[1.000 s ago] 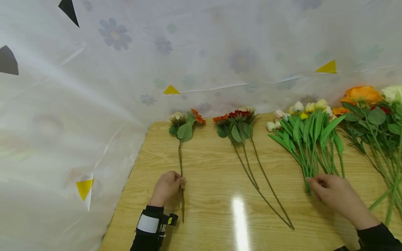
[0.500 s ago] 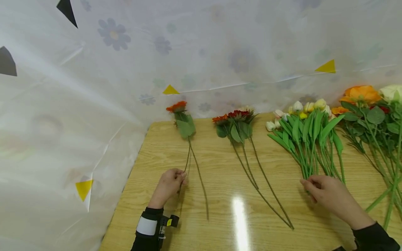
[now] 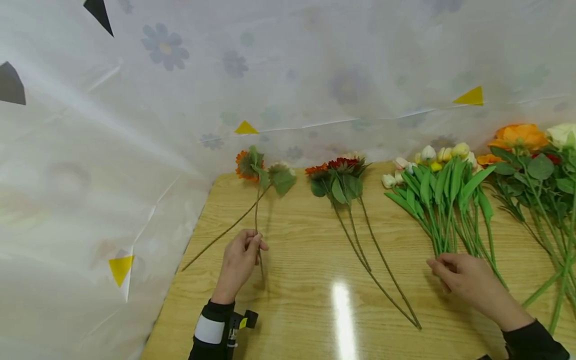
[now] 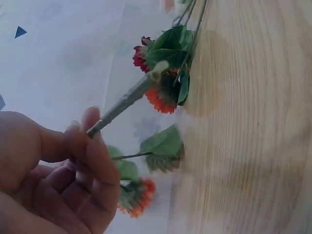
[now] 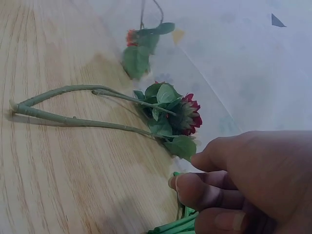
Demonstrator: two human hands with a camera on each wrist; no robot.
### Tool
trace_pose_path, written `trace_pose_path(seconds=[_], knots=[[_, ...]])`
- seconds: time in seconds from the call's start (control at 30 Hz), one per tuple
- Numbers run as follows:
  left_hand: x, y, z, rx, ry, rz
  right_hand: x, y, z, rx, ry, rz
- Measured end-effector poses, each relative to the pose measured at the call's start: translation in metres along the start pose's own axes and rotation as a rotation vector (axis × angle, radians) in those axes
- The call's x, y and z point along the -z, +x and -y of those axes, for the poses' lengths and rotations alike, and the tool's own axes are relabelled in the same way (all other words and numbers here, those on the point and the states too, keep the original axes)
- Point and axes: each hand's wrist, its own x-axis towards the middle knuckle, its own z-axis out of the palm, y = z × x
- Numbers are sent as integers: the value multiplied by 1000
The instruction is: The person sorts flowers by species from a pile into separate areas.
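In the head view my left hand (image 3: 240, 257) pinches the thin stem of an orange daisy-like flower (image 3: 245, 166) between thumb and fingers. The stem's cut end (image 4: 158, 72) points up past the fingertips in the left wrist view. Behind its bloom, a pale flower (image 3: 282, 177) lies with its stem crossing diagonally toward the table's left edge. My right hand (image 3: 470, 280) is at the lower ends of the tulip stems (image 3: 443, 225). A green stem tip (image 5: 176, 174) shows at its curled thumb and fingertips; the rest of that stem is mostly hidden.
Between the hands lie orange, dark red and pale flowers (image 3: 342, 177), their long stems reaching toward me. Larger orange roses (image 3: 519, 136) and other blooms are at the far right. A floral-patterned sheet (image 3: 315, 100) hangs behind the wooden table (image 3: 297, 300).
The two left flowers have spread apart: the orange bloom moved left and the pale flower's stem now slants left. My left hand rose slightly; my right hand shifted a little left.
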Motion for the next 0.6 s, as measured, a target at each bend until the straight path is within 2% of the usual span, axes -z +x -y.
trace_pose_path(seconds=[0.13,0.33,0.47,0.6], knots=[[-1,-2,-4,-7,-54,-62,-1,1,1,-3,14,12],[-6,-3,-12,-29,-46,-118,-2,0,3,-13,37,27],[-11,-3,-18,-58,-43,-104,-4,2,5,30,65,9],[-23,-5,-26,-160,-78,-35,-9,5,15,105,122,-8]])
